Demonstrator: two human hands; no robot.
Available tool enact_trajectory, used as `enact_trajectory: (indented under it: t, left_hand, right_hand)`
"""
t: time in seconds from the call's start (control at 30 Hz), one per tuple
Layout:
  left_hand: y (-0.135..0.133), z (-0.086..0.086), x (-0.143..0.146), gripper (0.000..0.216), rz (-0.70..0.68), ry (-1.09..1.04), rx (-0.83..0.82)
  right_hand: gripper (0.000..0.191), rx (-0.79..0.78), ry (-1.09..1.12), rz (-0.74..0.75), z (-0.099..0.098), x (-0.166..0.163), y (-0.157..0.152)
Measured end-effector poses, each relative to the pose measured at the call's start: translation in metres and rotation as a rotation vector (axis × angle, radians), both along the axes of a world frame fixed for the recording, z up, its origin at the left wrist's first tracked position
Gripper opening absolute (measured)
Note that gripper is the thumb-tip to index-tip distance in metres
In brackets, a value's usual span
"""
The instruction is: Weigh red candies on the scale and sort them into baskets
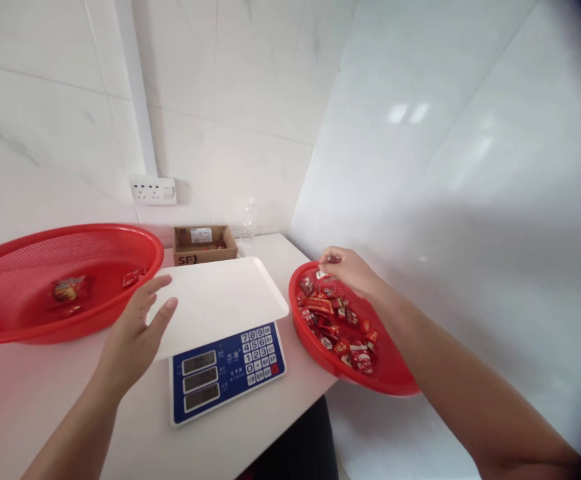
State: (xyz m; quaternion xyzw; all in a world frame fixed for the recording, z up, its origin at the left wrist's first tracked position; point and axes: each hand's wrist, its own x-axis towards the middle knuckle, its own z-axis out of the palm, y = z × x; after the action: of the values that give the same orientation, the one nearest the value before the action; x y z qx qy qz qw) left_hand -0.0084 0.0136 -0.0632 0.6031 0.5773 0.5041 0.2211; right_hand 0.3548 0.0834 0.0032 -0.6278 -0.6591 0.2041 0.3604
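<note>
A white-topped electronic scale (220,300) with a blue keypad panel (228,371) sits in the middle of the counter. My left hand (138,327) rests open on the left edge of its platter, fingers stretched. My right hand (346,269) reaches over the right red basket (395,380), its fingers pinched on a small wrapped candy (323,274). Several red-wrapped candies (338,323) fill that basket. A larger red basket (30,327) on the left holds a few wrapped candies (69,289).
A small cardboard box (204,244) stands at the back against the tiled wall, next to a clear plastic item (248,217). A wall socket (153,191) is above it. The right basket overhangs the counter's right edge beside a white wall.
</note>
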Motion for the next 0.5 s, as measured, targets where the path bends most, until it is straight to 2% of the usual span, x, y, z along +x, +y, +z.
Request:
enact_trajectory:
  t: [0.1,0.23,0.33,0.4,0.5]
  left_hand:
    - [0.001,-0.004,0.0,0.05,-0.026,0.02,-0.019]
    - [0.002,-0.006,0.001,0.051,-0.04,0.09,0.035]
    - [0.001,-0.005,0.0,0.05,-0.046,0.101,0.039]
    - [0.001,-0.004,0.0,0.05,-0.04,0.093,0.024]
    - [0.0,-0.003,-0.002,0.051,-0.03,0.09,0.017]
  right_hand:
    - [0.009,-0.043,0.226,0.123,-0.002,-0.046,0.006]
    - [0.022,-0.223,0.526,0.274,-0.02,-0.101,0.017]
    - [0.048,-0.274,0.481,0.351,-0.03,-0.123,0.022]
    - [0.062,-0.269,0.385,0.383,-0.032,-0.126,0.024]
    - [0.062,-0.181,0.231,0.372,-0.031,-0.111,0.026]
